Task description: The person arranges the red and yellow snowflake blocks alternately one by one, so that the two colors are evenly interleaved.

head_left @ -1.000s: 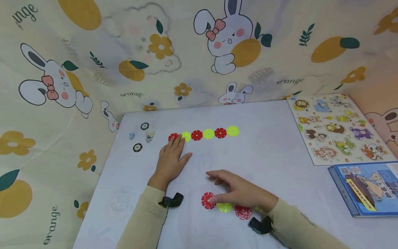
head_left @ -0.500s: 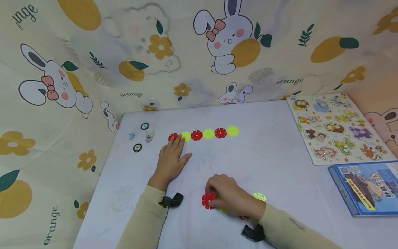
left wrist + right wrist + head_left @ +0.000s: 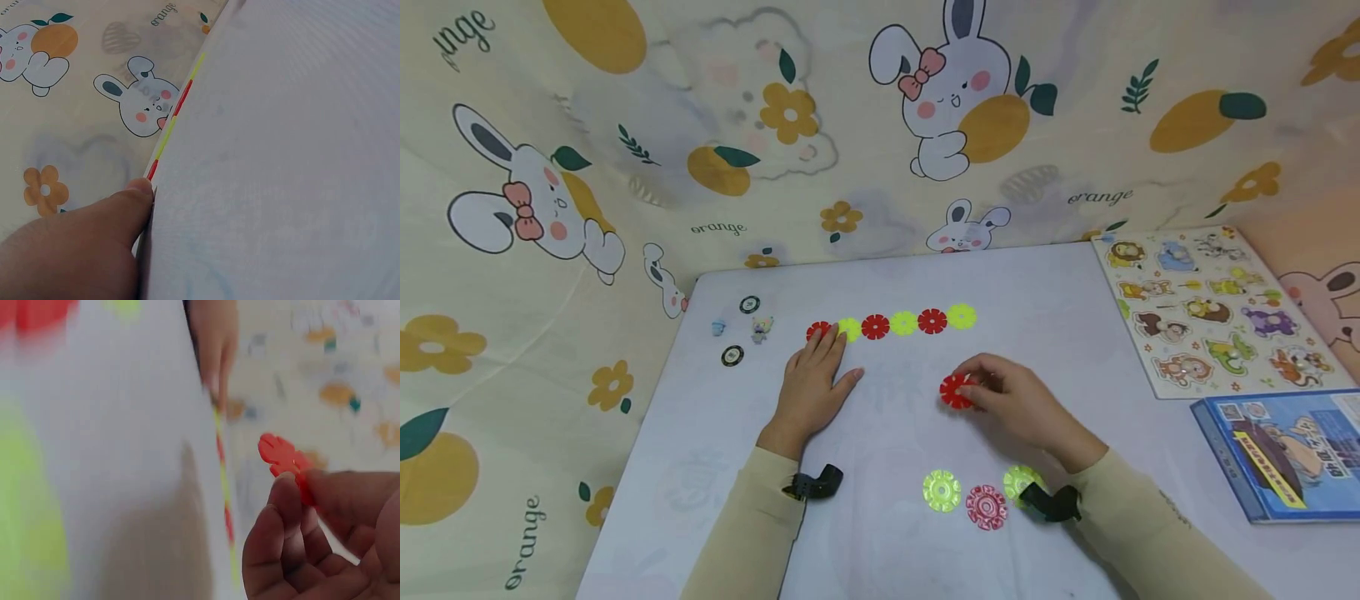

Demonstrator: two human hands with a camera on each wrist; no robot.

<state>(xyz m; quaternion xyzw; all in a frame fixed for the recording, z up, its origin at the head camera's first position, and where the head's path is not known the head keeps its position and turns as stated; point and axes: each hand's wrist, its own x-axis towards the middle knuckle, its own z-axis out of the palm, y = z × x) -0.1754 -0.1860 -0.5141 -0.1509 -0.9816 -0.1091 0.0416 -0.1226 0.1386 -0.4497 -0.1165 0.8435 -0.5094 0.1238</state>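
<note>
Between thumb and fingers my right hand [image 3: 1018, 402] pinches a red notched disc [image 3: 956, 391], raised over the middle of the table; the right wrist view shows this red disc [image 3: 284, 457] tilted at the fingertips. My left hand [image 3: 808, 390] lies flat with fingers straight, its fingertips touching the left end of a row of alternating red and yellow-green discs. Part of the leftmost red disc [image 3: 817, 332] is hidden by those fingers. At the row's right end is a yellow-green disc [image 3: 961, 317]. Nearer the front lie a yellow-green disc [image 3: 942, 490], a red disc [image 3: 987, 507] and another yellow-green disc [image 3: 1021, 482].
Two black-and-white round pieces, one of them a ring-like disc [image 3: 732, 356], lie at the left with a small figure [image 3: 762, 329] and a tiny blue piece [image 3: 718, 327]. An animal puzzle board [image 3: 1225, 312] and a blue box [image 3: 1285, 458] occupy the right side.
My right hand has picked up the leftmost red disc from the front group and carried it up and to the right, toward the row. The left hand stays where it was.
</note>
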